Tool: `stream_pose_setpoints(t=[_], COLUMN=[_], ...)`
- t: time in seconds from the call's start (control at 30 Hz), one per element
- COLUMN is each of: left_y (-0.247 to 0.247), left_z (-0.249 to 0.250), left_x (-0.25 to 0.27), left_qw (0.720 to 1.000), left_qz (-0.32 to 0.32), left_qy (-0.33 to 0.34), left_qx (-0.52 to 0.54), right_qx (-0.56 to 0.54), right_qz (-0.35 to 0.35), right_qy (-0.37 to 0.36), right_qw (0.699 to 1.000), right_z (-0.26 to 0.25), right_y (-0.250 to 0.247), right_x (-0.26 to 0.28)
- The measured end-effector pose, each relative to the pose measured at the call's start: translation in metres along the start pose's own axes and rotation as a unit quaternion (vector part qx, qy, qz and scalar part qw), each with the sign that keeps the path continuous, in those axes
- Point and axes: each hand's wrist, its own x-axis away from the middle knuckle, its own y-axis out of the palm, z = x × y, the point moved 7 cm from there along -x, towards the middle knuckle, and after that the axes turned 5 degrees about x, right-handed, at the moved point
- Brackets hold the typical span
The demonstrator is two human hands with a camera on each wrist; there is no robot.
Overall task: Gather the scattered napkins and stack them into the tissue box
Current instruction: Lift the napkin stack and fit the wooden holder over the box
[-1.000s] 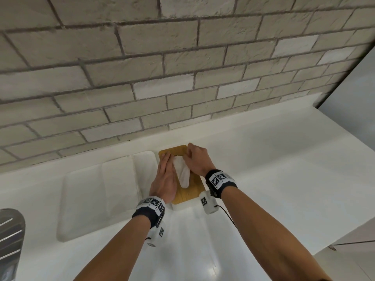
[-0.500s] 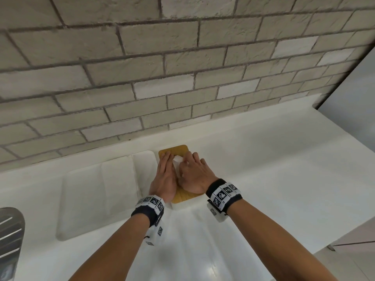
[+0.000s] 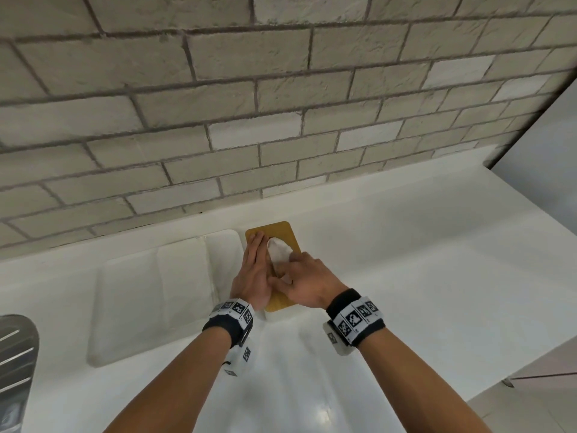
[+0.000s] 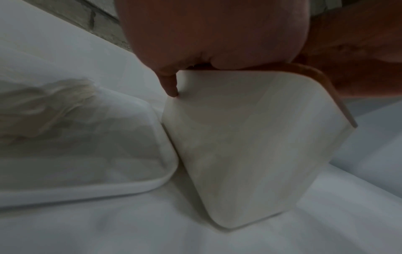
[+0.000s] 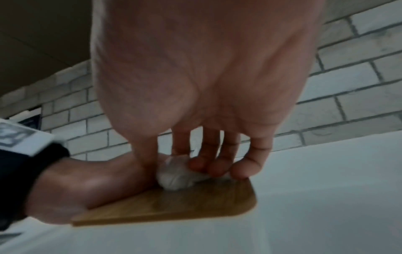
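Note:
The tissue box [image 3: 274, 231] has a wooden lid and a white body [image 4: 250, 146] and stands on the white counter by the wall. A crumpled white napkin [image 3: 279, 251] bulges from the lid's opening. My left hand [image 3: 254, 260] lies flat on the lid's left side with straight fingers, and its thumb [image 4: 169, 84] hangs down the box's side. My right hand [image 3: 288, 265] comes in from the right with bent fingers. In the right wrist view its fingertips and thumb pinch the napkin [image 5: 174, 173] against the lid [image 5: 174, 202].
A shallow white tray [image 3: 103, 339] touches the box's left side and holds pale napkins [image 4: 54, 99]. A ridged metal object [image 3: 15, 354] sits at the lower left. The brick wall [image 3: 281, 120] runs close behind. The counter [image 3: 421, 260] extends right to its edge.
My right hand has slid from the lid's far end toward me, turning to come in from the right, and now covers more of the napkin. The left hand stays on the lid.

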Motion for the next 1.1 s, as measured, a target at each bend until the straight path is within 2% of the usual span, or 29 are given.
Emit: stream_pose_setpoints(t=[0.07, 0.17, 0.23, 0.3, 0.4, 0.5, 0.57, 0.63, 0.73, 0.83, 0.9, 1.0, 1.1], left_y=[-0.002, -0.003, 0.000, 0.002, -0.011, -0.034, -0.043, -0.049, -0.066, -0.080, -0.079, -0.072, -0.067], left_z=[0.000, 0.001, 0.000, 0.003, 0.013, 0.019, 0.024, 0.031, 0.041, 0.035, 0.028, 0.018, 0.009], left_x=[0.000, -0.001, -0.003, -0.005, -0.012, -0.027, -0.041, -0.055, -0.071, -0.081, -0.083, -0.081, -0.080], left_qw=[1.000, 0.999, 0.999, 0.998, 0.995, 0.988, 0.987, 0.984, 0.964, 0.947, 0.957, 0.981, 0.989], left_qz=[0.012, 0.028, 0.023, 0.017, 0.027, 0.074, 0.066, 0.008, -0.096, -0.171, -0.185, -0.159, -0.087], left_qy=[0.000, 0.004, 0.002, -0.002, 0.002, 0.020, 0.034, 0.064, 0.133, 0.138, 0.125, 0.108, 0.103], left_qx=[-0.021, -0.024, -0.043, -0.067, -0.099, -0.131, -0.140, -0.164, -0.210, -0.234, -0.187, -0.027, 0.064], right_qx=[-0.020, -0.052, -0.101, -0.098, -0.048, 0.006, 0.052, 0.060, 0.027, 0.008, -0.004, -0.002, -0.033], right_qz=[0.053, 0.122, 0.212, 0.274, 0.222, 0.182, 0.144, 0.141, 0.132, 0.157, 0.189, 0.226, 0.220], right_qy=[-0.023, -0.004, 0.038, 0.110, 0.208, 0.210, 0.214, 0.226, 0.202, 0.183, 0.169, 0.192, 0.218], right_qw=[0.998, 0.991, 0.971, 0.950, 0.951, 0.961, 0.965, 0.962, 0.970, 0.971, 0.967, 0.955, 0.950], right_z=[0.002, 0.018, 0.016, 0.009, -0.002, -0.007, -0.010, -0.014, -0.021, -0.011, -0.010, -0.012, -0.021], right_y=[0.002, -0.010, -0.027, -0.035, -0.006, 0.034, 0.049, 0.046, 0.039, 0.036, 0.025, 0.018, 0.028], right_x=[0.007, 0.027, 0.043, 0.051, 0.041, 0.022, 0.017, 0.026, 0.037, 0.038, 0.039, 0.036, 0.028])
